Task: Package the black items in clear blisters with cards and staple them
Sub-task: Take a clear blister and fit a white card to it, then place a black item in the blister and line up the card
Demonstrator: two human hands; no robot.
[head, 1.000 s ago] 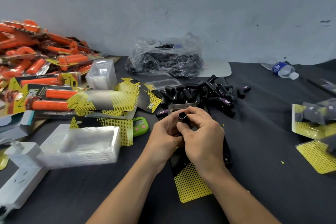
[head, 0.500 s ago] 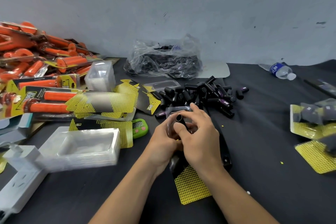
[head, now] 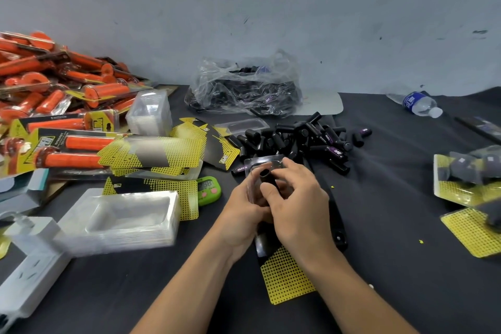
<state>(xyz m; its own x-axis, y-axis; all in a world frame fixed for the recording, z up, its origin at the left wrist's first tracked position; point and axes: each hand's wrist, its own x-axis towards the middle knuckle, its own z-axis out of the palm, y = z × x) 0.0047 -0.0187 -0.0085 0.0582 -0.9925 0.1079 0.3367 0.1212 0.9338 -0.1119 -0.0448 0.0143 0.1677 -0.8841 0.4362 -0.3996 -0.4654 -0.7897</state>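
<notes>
My left hand holds a clear blister from its left side, in the middle of the dark table. My right hand pinches a black tube item and sets it into that blister. Under my hands lies a yellow dotted card on a black strip. A pile of loose black items lies just behind the blister. A stack of clear blisters sits to the left, with yellow and black cards behind it.
Packed orange grips are heaped at the far left. A plastic bag of black items lies by the wall, a water bottle at the back right. Finished packs lie at the right edge, a green timer left of my hands, a white power strip at the lower left.
Both hands have shifted slightly away from me with the blister and the black item. The clear blister's top edge shows more plainly above my fingers.
</notes>
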